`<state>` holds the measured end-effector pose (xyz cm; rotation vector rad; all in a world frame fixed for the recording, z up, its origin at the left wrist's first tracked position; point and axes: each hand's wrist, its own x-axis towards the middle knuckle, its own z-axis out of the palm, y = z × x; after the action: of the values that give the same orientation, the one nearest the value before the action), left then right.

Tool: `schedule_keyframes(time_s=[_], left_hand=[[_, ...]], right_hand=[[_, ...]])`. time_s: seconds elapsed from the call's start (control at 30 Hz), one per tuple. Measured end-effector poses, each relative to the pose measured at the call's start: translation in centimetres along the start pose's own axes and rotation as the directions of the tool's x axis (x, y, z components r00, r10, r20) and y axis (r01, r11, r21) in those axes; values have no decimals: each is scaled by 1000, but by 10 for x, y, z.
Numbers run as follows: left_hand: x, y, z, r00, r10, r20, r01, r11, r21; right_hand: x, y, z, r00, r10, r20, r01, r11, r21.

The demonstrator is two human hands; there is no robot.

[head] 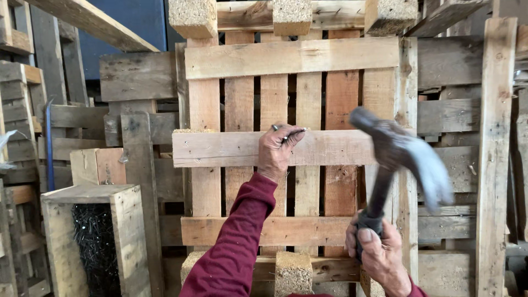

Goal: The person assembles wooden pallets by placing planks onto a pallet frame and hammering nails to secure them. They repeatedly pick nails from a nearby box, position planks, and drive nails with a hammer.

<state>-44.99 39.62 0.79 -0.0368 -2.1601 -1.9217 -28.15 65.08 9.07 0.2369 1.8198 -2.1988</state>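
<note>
Hands first, left to right: the left hand (278, 149) rests on the middle cross board (242, 148) of the upright pallet (291, 58), its fingers pinched shut on a nail (290, 132) that lies along the board's top edge, pointing right. The nail looks nearly level, so I cannot tell whether its tip has yet been set against the wood. A dark red sleeve (236, 247) runs down from that wrist to the bottom edge of the view.

Further right, the right hand (377, 250) is wrapped tight round the grip of a hammer (396, 151). Its head is blurred and sits level with the middle board, near the pallet's right edge and well apart from the nail.

By my judgement the step in hand is starting a nail in the middle board: holding it while the hammer swings. The next move calls for the nail stood square to the board, fingertips kept low and clear, and a light first tap before any full blow.

Off to the left stands a wooden box (129, 220) of dark nails (96, 242), with more stacked pallets (456, 115) behind.
</note>
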Motion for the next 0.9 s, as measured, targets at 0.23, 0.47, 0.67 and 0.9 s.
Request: schedule_keyframes(time_s=[0.23,0.47,0.67,0.9], left_hand=[[-11,-11,2,989,122,78,-139,956,260],[6,-15,-7,972,-128,-197,118,991,-63],[64,-35,-13,786,97,-611,14,985,174],[64,-15,-19,853,141,-503,42,942,334]], right_hand=[[14,4,11,949,299,-97,-310,847,-432],[10,-108,-16,973,-229,26,227,936,-270],[44,-103,36,827,-510,235,560,780,-278],[21,-116,19,971,-107,-214,16,922,-387]])
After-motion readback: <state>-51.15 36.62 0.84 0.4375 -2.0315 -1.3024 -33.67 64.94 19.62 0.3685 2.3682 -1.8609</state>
